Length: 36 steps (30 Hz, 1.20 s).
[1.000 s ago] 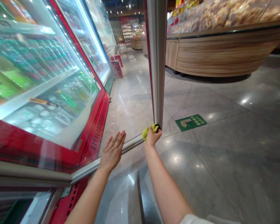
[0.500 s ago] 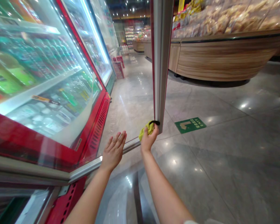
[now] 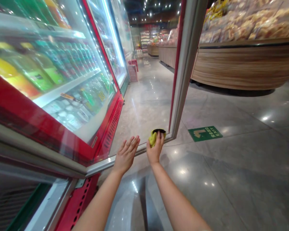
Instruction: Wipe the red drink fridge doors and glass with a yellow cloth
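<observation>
A glass door point(image 3: 144, 106) with a grey metal frame stands swung out from a red cooler. Near the door's lower corner, my right hand point(image 3: 156, 149) presses a crumpled yellow-green cloth point(image 3: 153, 138) with a black part against the glass, its fingers over the cloth. My left hand point(image 3: 125, 155) is beside it, to the left, at the bottom rail of the door, with fingers stretched out and nothing held.
Bottles point(image 3: 38, 67) stand on lit shelves inside the cooler at the left. A wood-sided display stand point(image 3: 240, 65) with bagged food is at the upper right. A green exit sign point(image 3: 205, 133) lies on the grey floor point(image 3: 231, 173).
The view has shifted, so the door and cooler appear further right. My right hand and the cloth have moved slightly left from the door's side edge, and its fingers now spread over the cloth.
</observation>
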Each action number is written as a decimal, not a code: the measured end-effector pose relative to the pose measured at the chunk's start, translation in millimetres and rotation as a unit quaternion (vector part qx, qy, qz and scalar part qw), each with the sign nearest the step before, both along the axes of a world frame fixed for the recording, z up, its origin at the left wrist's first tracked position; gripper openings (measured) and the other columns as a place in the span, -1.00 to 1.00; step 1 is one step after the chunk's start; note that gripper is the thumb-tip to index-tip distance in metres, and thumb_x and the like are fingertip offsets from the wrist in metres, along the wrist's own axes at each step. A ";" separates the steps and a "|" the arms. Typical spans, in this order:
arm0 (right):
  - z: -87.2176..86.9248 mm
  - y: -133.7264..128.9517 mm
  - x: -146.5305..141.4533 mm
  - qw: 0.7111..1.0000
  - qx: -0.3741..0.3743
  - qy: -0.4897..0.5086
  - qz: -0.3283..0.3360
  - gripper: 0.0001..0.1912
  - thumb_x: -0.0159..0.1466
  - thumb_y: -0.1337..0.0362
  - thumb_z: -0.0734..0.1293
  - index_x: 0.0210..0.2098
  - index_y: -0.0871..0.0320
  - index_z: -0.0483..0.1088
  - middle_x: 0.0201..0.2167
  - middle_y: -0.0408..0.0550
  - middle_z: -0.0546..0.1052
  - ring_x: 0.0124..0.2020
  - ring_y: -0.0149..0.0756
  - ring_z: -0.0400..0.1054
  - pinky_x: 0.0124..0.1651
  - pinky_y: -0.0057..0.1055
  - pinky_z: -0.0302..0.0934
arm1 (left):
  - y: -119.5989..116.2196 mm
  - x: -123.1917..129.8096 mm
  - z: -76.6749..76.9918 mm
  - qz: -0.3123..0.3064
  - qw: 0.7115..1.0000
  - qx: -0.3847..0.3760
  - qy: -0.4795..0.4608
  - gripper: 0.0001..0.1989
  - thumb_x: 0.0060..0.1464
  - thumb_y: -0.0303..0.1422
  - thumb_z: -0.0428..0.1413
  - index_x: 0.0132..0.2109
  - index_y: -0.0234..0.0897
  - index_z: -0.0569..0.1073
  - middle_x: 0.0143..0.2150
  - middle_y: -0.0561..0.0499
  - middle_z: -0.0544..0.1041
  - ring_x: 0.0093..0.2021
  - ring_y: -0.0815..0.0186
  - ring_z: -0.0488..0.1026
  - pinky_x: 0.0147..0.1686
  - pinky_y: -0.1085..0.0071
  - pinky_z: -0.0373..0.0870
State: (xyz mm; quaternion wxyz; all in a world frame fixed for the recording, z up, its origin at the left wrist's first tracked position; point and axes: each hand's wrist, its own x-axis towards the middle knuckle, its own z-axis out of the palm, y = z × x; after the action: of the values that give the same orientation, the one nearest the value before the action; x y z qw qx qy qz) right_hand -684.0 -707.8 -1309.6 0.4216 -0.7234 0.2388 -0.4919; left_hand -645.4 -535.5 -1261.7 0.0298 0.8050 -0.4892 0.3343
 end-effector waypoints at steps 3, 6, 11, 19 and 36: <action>-18.5 10.1 -16.8 0.994 -0.060 0.008 0.096 -0.46 0.18 0.37 0.28 0.16 0.06 0.42 0.24 0.13 0.32 0.32 -0.03 0.18 0.34 0.09 0.12 | 20.3 -9.3 -16.5 0.041 0.999 0.001 0.029 -0.22 0.20 -0.58 -0.08 0.50 -0.26 -0.16 0.47 -0.04 0.14 0.50 0.28 -0.04 0.49 0.22 -0.30; -9.9 -6.9 -17.6 0.999 -0.022 -0.023 0.042 -0.45 0.21 0.40 0.21 0.19 0.08 0.40 0.23 0.12 0.26 0.32 -0.05 0.18 0.35 0.13 0.08 | 49.0 -15.4 -30.6 0.071 0.995 0.021 0.063 -0.20 0.16 -0.59 -0.07 0.50 -0.22 -0.11 0.47 -0.02 0.14 0.50 0.26 0.01 0.49 0.18 -0.26; 28.3 15.1 1.4 0.997 -0.037 -0.068 -0.005 -0.37 0.23 0.41 0.20 0.30 0.11 0.30 0.29 0.16 0.21 0.39 -0.02 0.07 0.40 0.11 0.00 | 79.7 -16.0 -36.5 0.103 0.990 0.040 0.092 -0.22 0.15 -0.59 -0.09 0.48 -0.16 -0.02 0.48 0.01 0.11 0.49 0.21 0.04 0.48 0.01 -0.42; -12.4 18.3 -16.5 0.995 -0.059 -0.061 0.043 -0.64 0.14 0.39 0.26 -0.11 0.10 0.55 0.03 0.05 0.36 0.12 -0.12 0.28 0.27 0.08 0.19 | 74.8 -17.6 -37.8 0.114 0.986 0.041 0.113 -0.27 0.19 -0.58 -0.11 0.47 -0.11 0.04 0.47 0.02 0.14 0.47 0.22 0.09 0.48 -0.06 -0.38; 16.3 38.2 11.3 0.992 -0.043 -0.114 -0.039 -0.60 0.20 0.33 0.24 0.03 0.12 0.45 0.05 0.09 0.29 0.19 -0.08 0.25 0.27 0.10 0.16 | 62.0 -18.9 -49.7 0.129 0.974 0.036 0.182 -0.19 0.17 -0.62 -0.16 0.49 0.02 -0.08 0.50 0.15 0.08 0.52 0.31 -0.07 0.47 -0.14 -0.21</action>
State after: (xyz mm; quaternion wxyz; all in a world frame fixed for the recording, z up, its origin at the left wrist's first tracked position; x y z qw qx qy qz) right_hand -672.7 -669.6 -1293.3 0.3951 -0.6704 0.1961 -0.5967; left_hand -664.3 -473.4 -1311.4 0.0461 0.9090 -0.3797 0.1655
